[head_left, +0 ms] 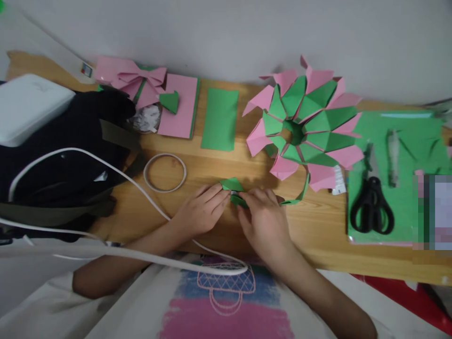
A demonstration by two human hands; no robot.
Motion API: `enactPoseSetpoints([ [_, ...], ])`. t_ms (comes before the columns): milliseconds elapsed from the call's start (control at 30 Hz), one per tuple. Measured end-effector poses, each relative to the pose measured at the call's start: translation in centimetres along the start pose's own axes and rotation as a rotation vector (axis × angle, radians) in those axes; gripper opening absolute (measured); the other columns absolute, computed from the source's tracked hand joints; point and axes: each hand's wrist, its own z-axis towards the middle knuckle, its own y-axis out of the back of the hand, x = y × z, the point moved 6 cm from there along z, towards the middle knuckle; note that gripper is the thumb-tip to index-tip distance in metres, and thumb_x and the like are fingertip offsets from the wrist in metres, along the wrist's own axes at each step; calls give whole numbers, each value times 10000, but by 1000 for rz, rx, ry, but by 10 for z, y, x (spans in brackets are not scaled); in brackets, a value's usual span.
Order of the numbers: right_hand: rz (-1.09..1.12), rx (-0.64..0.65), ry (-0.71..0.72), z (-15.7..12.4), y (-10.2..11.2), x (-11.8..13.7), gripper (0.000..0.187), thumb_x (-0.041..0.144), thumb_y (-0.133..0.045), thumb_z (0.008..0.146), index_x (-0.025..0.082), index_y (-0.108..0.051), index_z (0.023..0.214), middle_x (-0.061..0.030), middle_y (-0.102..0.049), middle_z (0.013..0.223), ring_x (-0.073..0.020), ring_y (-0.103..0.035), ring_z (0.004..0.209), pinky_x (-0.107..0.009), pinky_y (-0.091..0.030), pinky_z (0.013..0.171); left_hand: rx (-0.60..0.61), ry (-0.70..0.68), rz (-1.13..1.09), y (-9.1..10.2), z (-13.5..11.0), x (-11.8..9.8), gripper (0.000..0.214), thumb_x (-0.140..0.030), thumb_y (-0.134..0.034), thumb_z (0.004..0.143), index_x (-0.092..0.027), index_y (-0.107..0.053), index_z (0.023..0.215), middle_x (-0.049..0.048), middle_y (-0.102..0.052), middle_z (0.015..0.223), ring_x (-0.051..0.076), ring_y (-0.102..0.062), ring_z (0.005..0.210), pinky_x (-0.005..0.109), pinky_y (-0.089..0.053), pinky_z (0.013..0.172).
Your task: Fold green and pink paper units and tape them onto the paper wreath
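My left hand and my right hand meet above the front part of the wooden table. Between their fingertips is a small folded piece of green paper, with a whitish spot at its middle. Fingers of both hands are closed on it and cover part of it. A thin green paper strip extends from beside my right hand up to a large pink and green folded-paper ring. Behind my hands lies a flat green paper rectangle.
A roll of tape lies left of my hands. Black scissors and a craft knife rest on green sheets at right. Pink paper bow at back left. A white cable crosses near my left forearm, beside a black bag.
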Motion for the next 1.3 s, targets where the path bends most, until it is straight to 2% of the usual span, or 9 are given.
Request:
enactPoseSetpoints([
  [267,7,-24,-25,-1,-2,-1,170,134,-600,812,187,-703,937,-74,-703,937,-307,-591,918,-398,-419,712,-12,-28,-15,-2,-11,2,320,-114,-336,978,-54,-646,1028,117,-730,998,203,-661,1007,313,-533,900],
  [500,23,-63,-47,-4,-3,-2,180,136,-606,811,185,-699,957,-72,-708,948,-312,-594,932,-396,-413,702,40,-11,-16,-3,-7,1,357,-113,-297,983,-41,-623,1109,141,-716,1041,232,-653,1019,355,-525,897],
  [867,49,-29,-90,-2,-4,-3,183,162,-595,817,178,-694,970,-95,-707,1009,-323,-601,970,-420,-426,732,54,6,9,-3,-1,1,361,-111,-315,986,-68,-661,1077,107,-726,1060,225,-642,1013,341,-478,875],
  [1033,56,-39,-70,-4,-3,-4,178,176,-575,823,181,-701,948,-94,-719,959,-324,-614,926,-421,-434,723,68,8,22,-4,-1,0,400,-111,-285,990,-69,-673,1073,107,-727,1063,223,-638,1017,339,-456,868],
  [1300,133,-150,-6,-8,-4,-6,204,159,-539,848,165,-716,948,-90,-733,890,-275,-632,846,-385,-446,776,58,7,27,-4,-1,0,414,-108,-281,988,-78,-688,1058,106,-733,1021,214,-629,1014,330,-439,861],
])
